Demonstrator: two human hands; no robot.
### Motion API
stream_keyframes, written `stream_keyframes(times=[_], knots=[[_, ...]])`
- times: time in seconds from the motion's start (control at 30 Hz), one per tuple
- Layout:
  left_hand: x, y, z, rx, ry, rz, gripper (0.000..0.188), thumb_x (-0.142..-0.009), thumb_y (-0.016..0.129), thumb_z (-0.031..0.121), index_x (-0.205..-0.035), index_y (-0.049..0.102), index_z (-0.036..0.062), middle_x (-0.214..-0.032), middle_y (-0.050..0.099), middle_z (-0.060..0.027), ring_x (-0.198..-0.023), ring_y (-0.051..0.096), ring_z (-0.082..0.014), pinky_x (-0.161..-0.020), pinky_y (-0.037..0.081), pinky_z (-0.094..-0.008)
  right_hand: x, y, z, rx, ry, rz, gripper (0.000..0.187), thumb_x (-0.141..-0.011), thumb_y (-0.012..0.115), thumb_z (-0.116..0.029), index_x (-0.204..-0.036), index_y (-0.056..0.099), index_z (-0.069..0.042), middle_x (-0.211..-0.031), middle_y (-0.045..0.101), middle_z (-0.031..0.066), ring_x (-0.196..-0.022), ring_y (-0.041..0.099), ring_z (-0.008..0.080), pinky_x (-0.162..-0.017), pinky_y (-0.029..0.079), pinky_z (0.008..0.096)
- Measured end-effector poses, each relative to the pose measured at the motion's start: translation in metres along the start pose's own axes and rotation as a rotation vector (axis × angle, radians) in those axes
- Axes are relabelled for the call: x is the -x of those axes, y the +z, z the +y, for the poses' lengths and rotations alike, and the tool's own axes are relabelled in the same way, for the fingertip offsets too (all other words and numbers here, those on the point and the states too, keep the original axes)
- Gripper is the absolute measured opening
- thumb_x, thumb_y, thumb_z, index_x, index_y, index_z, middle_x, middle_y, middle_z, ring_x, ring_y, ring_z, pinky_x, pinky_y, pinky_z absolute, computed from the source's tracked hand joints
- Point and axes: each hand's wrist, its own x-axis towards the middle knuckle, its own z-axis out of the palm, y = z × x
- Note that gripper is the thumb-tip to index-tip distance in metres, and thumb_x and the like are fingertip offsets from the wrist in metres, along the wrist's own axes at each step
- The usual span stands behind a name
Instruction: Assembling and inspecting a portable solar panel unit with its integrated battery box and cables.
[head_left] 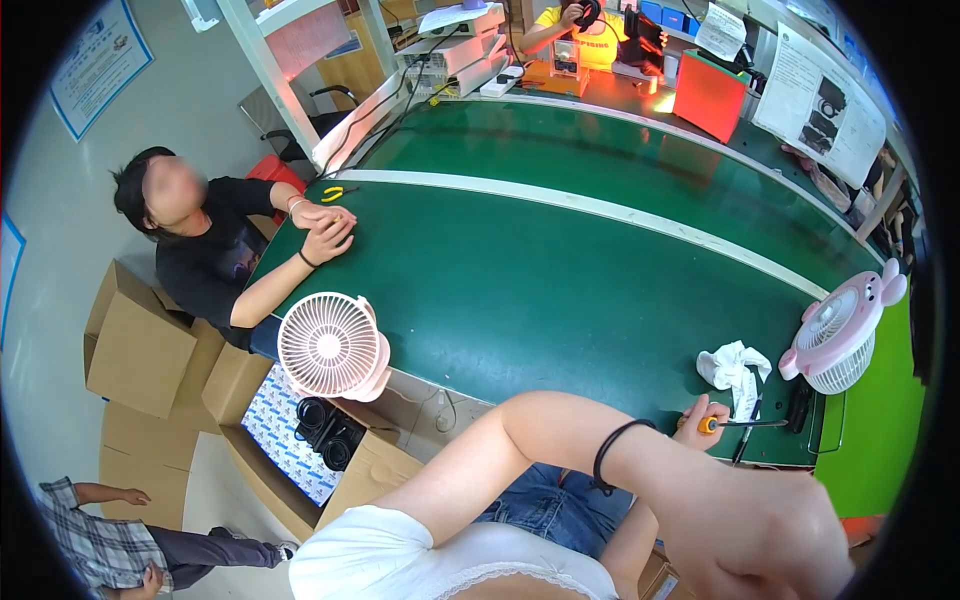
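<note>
My right hand (697,422) is closed round the yellow-orange handle of a screwdriver (755,424) at the near right edge of the green table (560,280). Its shaft points right, toward a small black object (799,408). Close to the camera, at the lower right, looms my left hand (770,530), its back showing and its fingers hidden; a black band circles that wrist. A crumpled white cloth (735,368) lies just beyond my right hand. Farther right stands a pink desk fan (835,330) with rabbit ears.
Another pink fan (330,345) stands at the table's near left edge, above an open carton (250,440) holding black cables. A co-worker in black (215,240) rests both hands on the table's left end, near yellow-handled pliers (335,193). Someone in a checked shirt (100,540) is at lower left.
</note>
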Motion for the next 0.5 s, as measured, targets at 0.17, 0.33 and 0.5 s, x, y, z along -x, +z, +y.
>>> stream_keyframes(times=[0.17,0.33,0.5], knots=[[0.025,0.005,-0.023,-0.101,-0.057,-0.198,0.021,-0.103,0.05,0.016,-0.108,0.069,0.0083,-0.097,0.07,-0.0057,-0.085,0.065,-0.0263,-0.072,0.051,-0.0357,0.001,-0.002,-0.002,-0.011,0.001,0.021,0.03,-0.096,0.062,-0.005,-0.078,0.039,-0.011,-0.066,0.041,-0.0016,-0.055,0.044,0.0058,-0.049,0.032,0.0196],[0.04,-0.007,-0.018,-0.282,-0.002,-0.123,0.023,-0.09,0.056,0.003,-0.112,0.063,0.0008,-0.095,0.068,-0.0085,-0.061,0.056,-0.02,-0.057,0.045,-0.0296,0.003,-0.002,0.002,-0.02,0.002,0.012,0.03,-0.096,0.062,-0.004,-0.08,0.038,-0.011,-0.067,0.041,-0.0014,-0.055,0.045,0.0064,-0.049,0.033,0.0202],[0.031,-0.016,0.015,-0.121,0.036,0.229,0.029,-0.086,0.051,0.0,-0.113,0.061,-0.002,-0.094,0.068,-0.0135,-0.067,0.063,-0.0271,-0.059,0.049,-0.0322,-0.003,-0.013,0.021,0.041,0.029,-0.003,0.029,-0.094,0.065,-0.004,-0.08,0.041,-0.01,-0.063,0.046,0.0013,-0.053,0.047,0.0071,-0.049,0.036,0.0202]])
